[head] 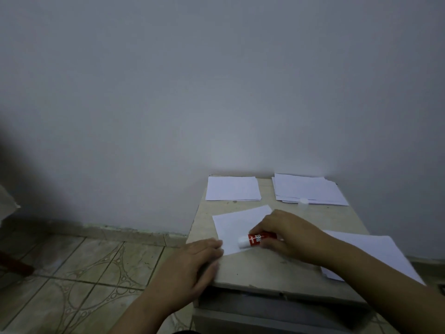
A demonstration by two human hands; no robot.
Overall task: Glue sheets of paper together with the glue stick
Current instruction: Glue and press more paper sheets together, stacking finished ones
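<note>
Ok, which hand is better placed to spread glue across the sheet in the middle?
Right. The right hand already grips the glue stick, its white tip lying over the sheet. The left hand rests flat on the sheet's near corner, steadying it.

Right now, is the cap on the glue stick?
No: the glue stick in the right hand shows its bare white tip, and the cap stands apart near the far papers.

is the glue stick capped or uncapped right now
Uncapped, as far as the view shows. The glue stick in the right hand lies tilted, white tip on the sheet, while a small white cap sits apart by the far stack.
</note>
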